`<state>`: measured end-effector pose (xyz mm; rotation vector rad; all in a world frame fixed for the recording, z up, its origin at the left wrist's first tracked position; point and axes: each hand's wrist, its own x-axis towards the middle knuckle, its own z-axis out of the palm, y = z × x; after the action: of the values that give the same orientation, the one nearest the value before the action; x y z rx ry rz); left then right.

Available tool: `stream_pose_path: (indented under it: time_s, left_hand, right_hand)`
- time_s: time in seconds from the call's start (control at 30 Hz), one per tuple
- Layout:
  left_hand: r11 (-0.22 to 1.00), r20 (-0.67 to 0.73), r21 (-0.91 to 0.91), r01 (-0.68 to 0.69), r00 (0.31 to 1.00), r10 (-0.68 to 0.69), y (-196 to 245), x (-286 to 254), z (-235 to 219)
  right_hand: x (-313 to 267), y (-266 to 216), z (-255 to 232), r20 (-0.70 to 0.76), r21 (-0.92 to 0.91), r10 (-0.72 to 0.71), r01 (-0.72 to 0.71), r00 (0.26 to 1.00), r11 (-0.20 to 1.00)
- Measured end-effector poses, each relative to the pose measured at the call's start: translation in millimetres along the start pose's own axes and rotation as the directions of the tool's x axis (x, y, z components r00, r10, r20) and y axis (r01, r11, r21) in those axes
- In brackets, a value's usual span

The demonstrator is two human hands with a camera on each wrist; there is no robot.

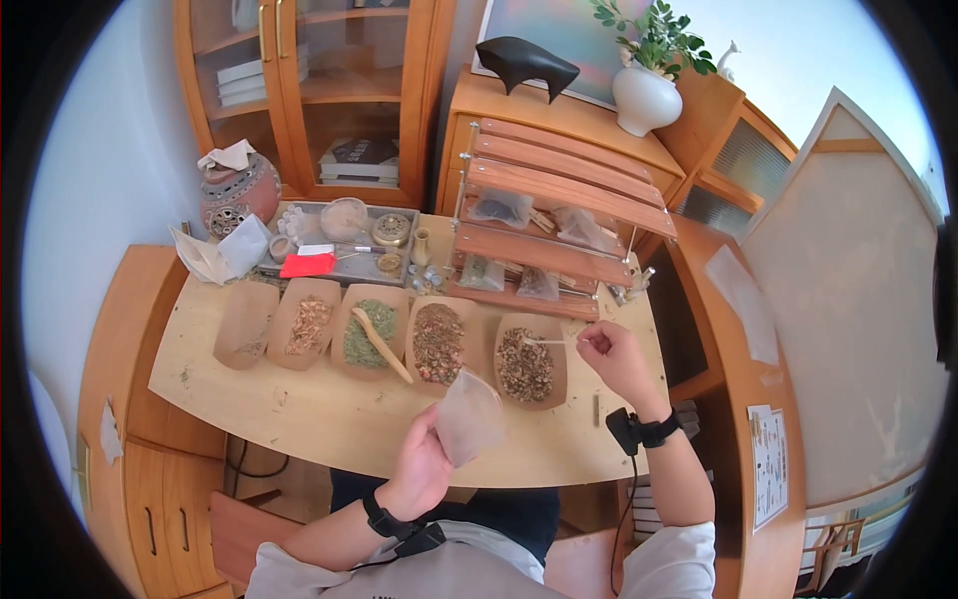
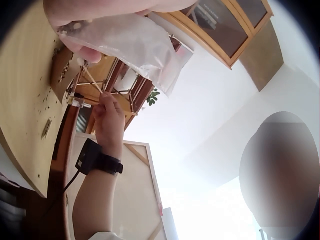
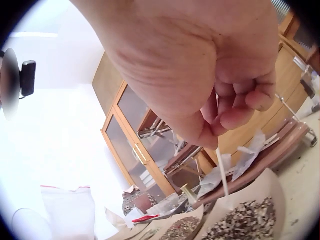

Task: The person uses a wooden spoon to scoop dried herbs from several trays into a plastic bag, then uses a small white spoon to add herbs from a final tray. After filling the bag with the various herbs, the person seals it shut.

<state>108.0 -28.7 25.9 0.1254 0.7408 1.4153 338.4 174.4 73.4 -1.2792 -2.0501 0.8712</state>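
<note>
My left hand [image 1: 417, 467] holds a translucent plastic bag [image 1: 471, 419] near the table's front edge; in the left wrist view some small bits show in the bag. My right hand [image 1: 617, 359] pinches the end of a thin white stick-like tool [image 1: 547, 342] between thumb and fingertips. The tool's far end reaches down over the rightmost paper tray [image 3: 274, 186], which holds chopped brown-and-pale dried herbs [image 1: 526, 367]. Left of it stands a tray of reddish-brown dried herbs [image 1: 439, 341]. A wooden scoop [image 1: 381, 344] lies across the tray of green herbs [image 1: 374, 324].
Farther left are a tray of orange-brown pieces [image 1: 309, 324] and a nearly bare tray [image 1: 246, 321]. Behind them stand a grey tray [image 1: 374, 268] with small vessels, a red packet [image 1: 307, 266] and a tiered wooden rack [image 1: 549, 250] with bagged herbs. Crumbs dot the table [image 1: 299, 419].
</note>
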Motion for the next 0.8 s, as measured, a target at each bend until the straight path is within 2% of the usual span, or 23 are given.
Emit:
stream_pose_path:
  time_s: [0.07,0.33,0.4,0.5,0.6,0.7,0.8]
  left_hand:
    - [0.999,0.006,-0.013,0.035,0.999,-0.035,-8,7,3]
    - [0.988,0.004,-0.028,0.154,0.988,-0.154,-40,24,17]
    - [0.99,-0.008,-0.022,0.14,0.99,-0.14,-45,28,20]
    - [0.993,-0.024,-0.041,0.109,0.994,-0.11,-46,34,25]
    - [0.995,-0.019,-0.061,0.075,0.997,-0.076,-45,39,24]
    - [0.996,-0.016,-0.062,0.056,0.998,-0.057,-43,41,23]
    - [0.998,-0.028,-0.056,0.043,0.999,-0.045,-42,41,25]
  right_hand:
    - [-10,3,-10,0.015,-0.056,0.036,-0.035,0.999,0.998]
    - [-13,32,15,0.041,0.096,-0.059,0.054,0.997,0.994]
    - [-11,34,15,0.025,0.105,-0.069,0.066,0.997,0.992]
    - [-5,31,12,0.017,0.225,-0.068,0.063,0.998,0.972]
    - [-5,16,15,0.043,0.073,-0.271,0.267,0.962,0.961]
    - [-5,13,21,0.106,0.02,-0.522,0.523,0.846,0.852]
    - [-14,9,12,0.171,-0.079,-0.537,0.554,0.826,0.828]
